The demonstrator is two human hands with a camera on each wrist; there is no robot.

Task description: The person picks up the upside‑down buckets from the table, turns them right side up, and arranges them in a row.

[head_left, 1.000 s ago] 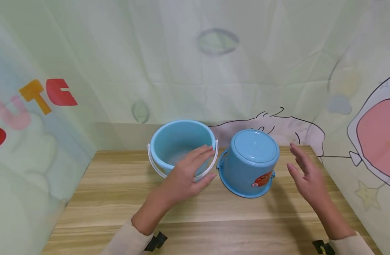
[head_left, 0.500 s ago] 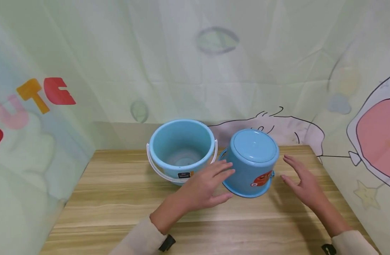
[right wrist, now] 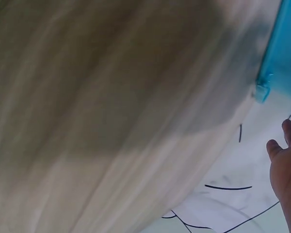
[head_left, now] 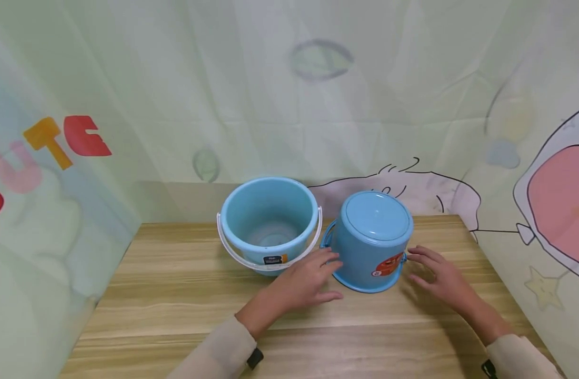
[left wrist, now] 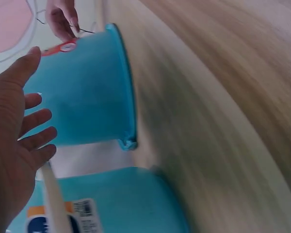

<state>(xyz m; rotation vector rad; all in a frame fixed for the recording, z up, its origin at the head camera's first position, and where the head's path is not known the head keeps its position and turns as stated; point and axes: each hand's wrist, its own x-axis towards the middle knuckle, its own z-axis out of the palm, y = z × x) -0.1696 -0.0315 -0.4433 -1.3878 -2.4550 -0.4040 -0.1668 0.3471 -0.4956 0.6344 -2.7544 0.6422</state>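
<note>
A blue bucket (head_left: 370, 252) stands upside down on the wooden table, its base up and a red sticker low on its front. To its left an upright light-blue bucket (head_left: 256, 252) has a white handle (head_left: 232, 252) hanging over its front. My left hand (head_left: 308, 281) is in front of the gap between the buckets, fingers spread and slightly bent, holding nothing; in the left wrist view its palm faces the overturned bucket. On the other side my right hand (head_left: 438, 279) is beside that bucket's right edge, fingers loosely bent; I cannot tell whether they touch it.
The wooden table (head_left: 176, 316) extends in front of both buckets. A printed curtain (head_left: 251, 105) hangs close behind them and along both sides.
My left hand has moved right, away from the upright bucket and toward the overturned one. My right hand has come lower and left, closer to the overturned bucket. Both buckets stay put.
</note>
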